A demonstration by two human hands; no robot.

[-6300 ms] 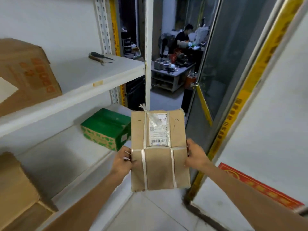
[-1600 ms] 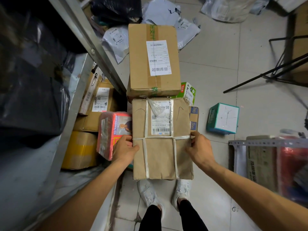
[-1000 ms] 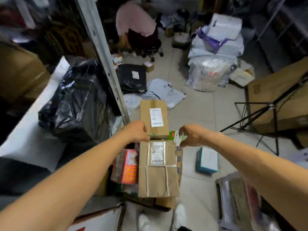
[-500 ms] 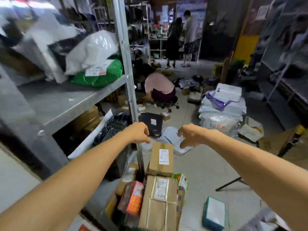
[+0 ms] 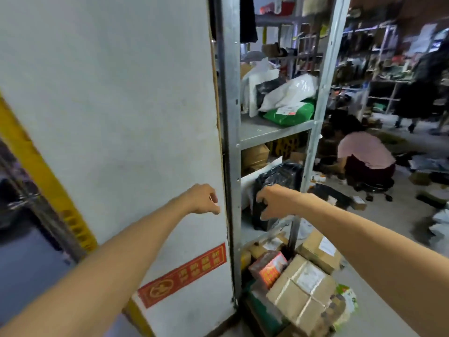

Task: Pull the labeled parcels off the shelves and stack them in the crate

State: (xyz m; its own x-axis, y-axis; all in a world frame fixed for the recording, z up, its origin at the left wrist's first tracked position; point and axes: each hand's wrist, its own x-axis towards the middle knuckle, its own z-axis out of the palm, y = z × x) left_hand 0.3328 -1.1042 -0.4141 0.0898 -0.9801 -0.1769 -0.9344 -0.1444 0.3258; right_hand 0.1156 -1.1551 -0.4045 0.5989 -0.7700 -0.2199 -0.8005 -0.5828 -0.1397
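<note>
The brown paper parcel (image 5: pixel 303 285) tied with white tape lies on the pile of parcels at the lower right, beside a red box (image 5: pixel 269 269) and a cardboard box (image 5: pixel 319 250) with a white label. The crate beneath them is mostly hidden. My left hand (image 5: pixel 202 199) hangs empty in front of the white wall, fingers loosely curled. My right hand (image 5: pixel 274 201) is also empty, fingers spread and relaxed, in front of a black bag (image 5: pixel 281 176) on the metal shelf.
A white wall panel (image 5: pixel 121 105) fills the left. The grey metal rack (image 5: pixel 228 117) holds white and green bags (image 5: pixel 289 113). A crouching person (image 5: pixel 364 156) sits on the cluttered floor at right. A glass door with a yellow frame (image 5: pixel 36 166) stands far left.
I set the taped parcel down on the pile and let go with both hands. My view has risen and swung left towards the wall; both hands are now empty and raised.
</note>
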